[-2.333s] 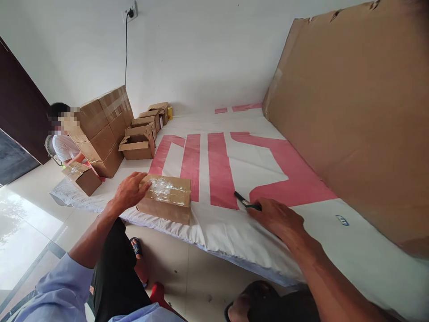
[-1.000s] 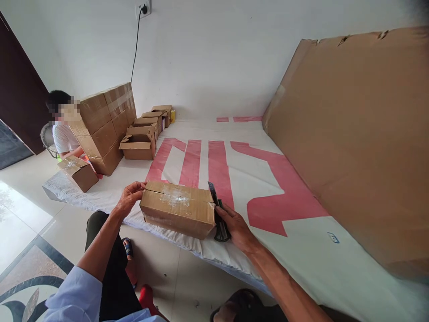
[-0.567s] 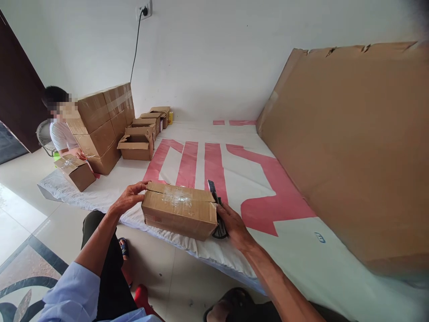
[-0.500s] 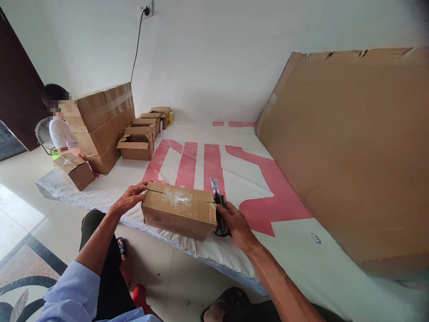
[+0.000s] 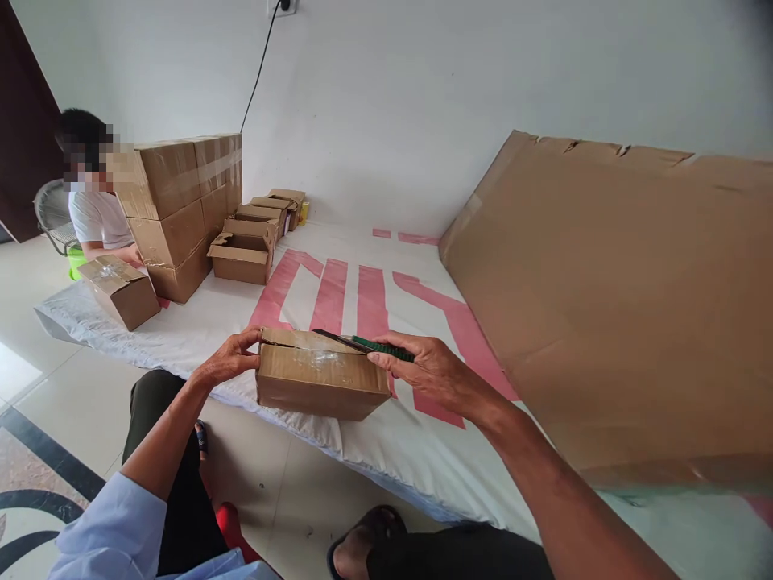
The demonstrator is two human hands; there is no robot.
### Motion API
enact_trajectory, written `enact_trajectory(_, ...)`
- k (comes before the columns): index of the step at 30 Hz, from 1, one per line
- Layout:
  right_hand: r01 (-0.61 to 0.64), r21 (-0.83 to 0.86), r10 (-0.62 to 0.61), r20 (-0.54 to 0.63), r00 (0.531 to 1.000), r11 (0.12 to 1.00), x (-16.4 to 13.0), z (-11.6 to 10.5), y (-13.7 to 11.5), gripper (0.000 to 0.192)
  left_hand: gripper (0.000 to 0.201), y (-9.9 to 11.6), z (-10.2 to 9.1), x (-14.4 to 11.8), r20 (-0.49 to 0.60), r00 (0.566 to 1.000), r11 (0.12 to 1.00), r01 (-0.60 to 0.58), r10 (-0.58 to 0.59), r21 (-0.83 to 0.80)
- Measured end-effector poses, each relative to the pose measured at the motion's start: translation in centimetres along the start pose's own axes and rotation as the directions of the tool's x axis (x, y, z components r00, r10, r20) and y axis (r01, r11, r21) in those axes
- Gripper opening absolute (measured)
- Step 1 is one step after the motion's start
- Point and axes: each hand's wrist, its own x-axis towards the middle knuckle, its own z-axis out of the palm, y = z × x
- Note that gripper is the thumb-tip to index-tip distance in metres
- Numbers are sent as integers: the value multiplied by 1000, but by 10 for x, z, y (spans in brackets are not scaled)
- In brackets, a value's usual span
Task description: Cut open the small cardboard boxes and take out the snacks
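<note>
Cardboard box [image 5: 320, 379], taped shut along its top seam, lies at the near edge of the white sheet with red lettering [image 5: 338, 290], just in front of the seated person. Head view: the left hand [image 5: 226, 366] presses its curled fingers against the box's left end, steadying it; the right hand [image 5: 431, 370] is clenched around a green-handled utility knife [image 5: 362, 345], whose blade lies flat over the top face near the glossy tape. The box looks stiff, light enough to shift with one hand, and best held by its short ends, since the tape patch is probably slick. Far left stands a stack of sealed cartons [image 5: 181, 201], with open small boxes [image 5: 245, 254] beside it and another person [image 5: 90, 209] seated behind one more carton [image 5: 117, 290]; a large cardboard sheet [image 5: 622, 298] leans at right. Compared with half a second earlier, the knife has left the box's right end, where it stood upright, and now lies across the top.
</note>
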Motion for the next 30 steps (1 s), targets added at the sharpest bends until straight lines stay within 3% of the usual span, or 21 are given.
enact_trajectory(5, 82, -188, -98, -78, 992, 979, 8, -4, -17, 36, 49, 13, -1, -4, -3, 1000, 999, 24, -23, 46)
enact_trajectory(13, 100, -174, -85, 91, 992, 980, 20, 4, -43, 35, 41, 6, 0, -1, -45, 998, 992, 47, -42, 120)
enact_trajectory(21, 157, -326, -96, 194, 976, 932, 36, 3, -58, 29, 38, 2, 2, -1, -44, 999, 995, 34, -30, 91)
enact_trajectory(30, 187, -347, -99, 255, 962, 919, 48, -7, -66, 32, 41, 2, 3, -2, -30, 999, 998, 24, -23, 63)
